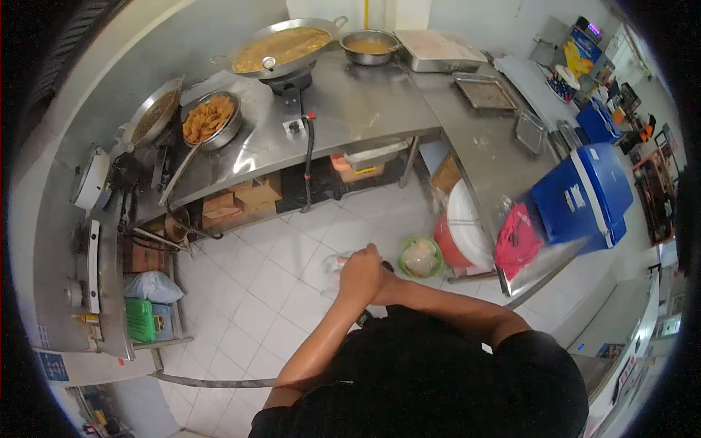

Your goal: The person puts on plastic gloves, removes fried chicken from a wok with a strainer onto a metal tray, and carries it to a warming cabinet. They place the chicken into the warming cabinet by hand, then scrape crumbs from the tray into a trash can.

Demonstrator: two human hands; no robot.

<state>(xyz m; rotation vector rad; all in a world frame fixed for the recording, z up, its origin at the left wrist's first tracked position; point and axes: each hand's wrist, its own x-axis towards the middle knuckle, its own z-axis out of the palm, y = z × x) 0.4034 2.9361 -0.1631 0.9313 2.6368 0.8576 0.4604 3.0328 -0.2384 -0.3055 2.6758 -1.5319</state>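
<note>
A clear plastic bag (328, 276) is showing just beyond the fingers of the left hand (361, 274), above the tiled floor (248, 314); that hand is curling over the right hand (391, 289), which is mostly hiding behind it, so I cannot tell whether either is gripping the bag. Just beside them a green bowl (403, 259) is sitting on the floor, holding something pale; behind it a red tub (445, 241) is standing close to the counter (372, 109), narrowing the room on the right; a pink cloth (517, 237) is hanging over the counter's near end, and a blue cooler (580, 193) is resting beside it. Along the far side the counter's edge is closing off the way; a dark hose (308, 146) is dropping in front of it; bare tiles are stretching leftward, while a long bar or hose (212, 382) is crossing low, reaching the left forearm in this view.
</note>
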